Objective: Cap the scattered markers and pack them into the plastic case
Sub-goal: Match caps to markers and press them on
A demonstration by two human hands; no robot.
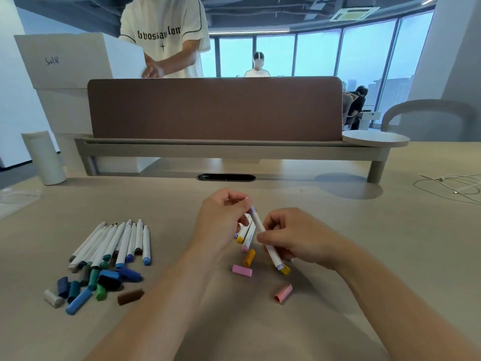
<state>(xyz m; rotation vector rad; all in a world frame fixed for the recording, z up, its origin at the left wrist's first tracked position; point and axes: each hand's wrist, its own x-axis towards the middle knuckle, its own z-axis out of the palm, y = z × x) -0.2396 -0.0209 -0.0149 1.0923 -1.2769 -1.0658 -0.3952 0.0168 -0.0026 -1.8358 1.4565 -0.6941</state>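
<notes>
Right hand (291, 235), left hand (221, 220), fingers (261, 235) pinching marker (257, 221)

Smooth matt beige desk (338, 230); white plastic markers (114, 241); glossy plastic caps (104, 282); a brown felt-like divider (216, 108) is seen.

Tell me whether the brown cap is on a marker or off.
Off. The brown cap lies loose on the desk, no marker in it.
</notes>
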